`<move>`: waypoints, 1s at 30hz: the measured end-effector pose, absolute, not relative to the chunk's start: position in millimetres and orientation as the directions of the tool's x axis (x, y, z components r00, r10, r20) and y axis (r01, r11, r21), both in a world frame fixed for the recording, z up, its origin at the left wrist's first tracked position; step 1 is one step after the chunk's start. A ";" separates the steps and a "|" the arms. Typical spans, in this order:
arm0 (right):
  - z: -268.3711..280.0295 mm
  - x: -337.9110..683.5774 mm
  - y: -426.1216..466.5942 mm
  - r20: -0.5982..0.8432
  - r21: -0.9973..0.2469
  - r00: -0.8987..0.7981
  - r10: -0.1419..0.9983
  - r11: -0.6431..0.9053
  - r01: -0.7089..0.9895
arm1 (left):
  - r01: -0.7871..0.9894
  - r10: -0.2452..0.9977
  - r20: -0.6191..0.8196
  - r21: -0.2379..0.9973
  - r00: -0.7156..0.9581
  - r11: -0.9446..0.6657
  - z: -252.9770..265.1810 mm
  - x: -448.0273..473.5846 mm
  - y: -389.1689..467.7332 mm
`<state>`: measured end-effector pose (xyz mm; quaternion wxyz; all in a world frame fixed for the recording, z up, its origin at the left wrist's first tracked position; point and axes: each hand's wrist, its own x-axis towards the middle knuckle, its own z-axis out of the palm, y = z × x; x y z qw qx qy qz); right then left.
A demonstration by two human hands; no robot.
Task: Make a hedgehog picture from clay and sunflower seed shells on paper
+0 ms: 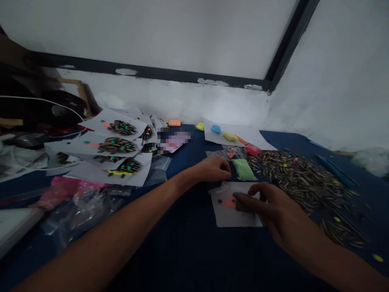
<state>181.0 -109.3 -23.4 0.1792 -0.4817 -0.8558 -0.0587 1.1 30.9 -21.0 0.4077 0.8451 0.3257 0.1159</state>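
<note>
My left hand (214,168) has its fingers curled closed at the edge of a clear plastic bag (241,152), beside a green packet of modelling clay (243,169). Whatever those fingers may hold is hidden. Just nearer to me lies a white sheet of paper (225,219) bearing a flat orange-pink clay shape (226,202) with small dark dots. Over the sheet's right half, my right hand (270,202) has its thumb and fingertips brought together at the clay shape's right end. A dark patch sits under these fingertips, too blurred to name.
A wide heap of striped sunflower seeds (300,174) spreads at the right. Stacked papers (142,170) with seed-and-clay hedgehog figures (121,127) stand at the left, above crumpled plastic bags (85,207). Clay packets (230,136) rest on another sheet by the wall, near a phone (174,142).
</note>
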 end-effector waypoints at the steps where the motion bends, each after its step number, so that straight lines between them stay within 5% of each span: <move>1: -23.1 181.1 -109.3 0.365 -0.092 -0.466 0.806 0.529 0.843 | 0.459 0.645 -0.071 0.761 0.761 -0.458 -20.4 1.1 30.6; 19: -23.0 190.5 -108.9 0.371 -0.052 -0.474 0.798 0.528 0.848 | 0.453 0.648 -0.073 0.774 0.758 -0.443 -22.3 2.2 31.0; 25: -21.9 193.6 -110.1 0.393 0.069 -0.509 0.766 0.528 0.846 | 0.458 0.656 -0.078 0.777 0.751 -0.431 -19.9 2.4 28.3; 30: -19.2 200.1 -110.6 0.409 0.024 -0.470 0.782 0.506 0.862 | 0.462 0.658 -0.081 0.775 0.749 -0.431 -19.5 2.5 28.5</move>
